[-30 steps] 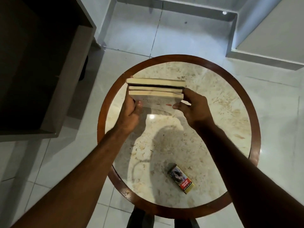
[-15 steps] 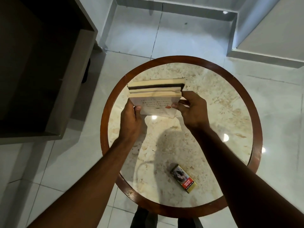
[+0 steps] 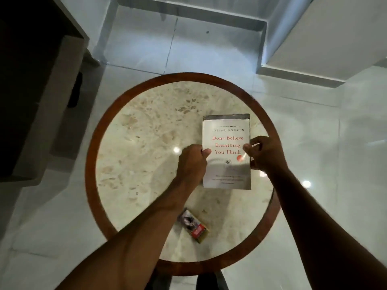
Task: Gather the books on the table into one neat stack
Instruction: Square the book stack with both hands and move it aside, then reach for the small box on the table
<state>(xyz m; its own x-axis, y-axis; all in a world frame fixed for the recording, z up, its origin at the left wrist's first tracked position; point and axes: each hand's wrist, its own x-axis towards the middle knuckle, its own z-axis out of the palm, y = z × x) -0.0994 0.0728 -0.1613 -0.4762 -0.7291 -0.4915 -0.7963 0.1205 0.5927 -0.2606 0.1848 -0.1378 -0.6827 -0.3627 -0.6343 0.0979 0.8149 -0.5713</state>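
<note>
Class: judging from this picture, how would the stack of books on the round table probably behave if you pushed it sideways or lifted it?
The stack of books lies flat, so it should slide rather than tip. The table top looks glossy, so it likely slides easily. The left hand and right hand grip opposite edges, suggesting loose books could shift apart.

Table (image 3: pixel 146 143) top is cream marble with tan-brown speckles, ringed by a reddish-brown wood rim. The top book (image 3: pixel 227 151) has a white cover with red title lettering, grey author line, a little orange dot, and a dark strip peeking out at its far edge. Small box (image 3: pixel 193 226) near the table's near edge: yellow, red patch, greyish photo. Floor (image 3: pixel 209 45) is glossy pale-grey tile.
</note>
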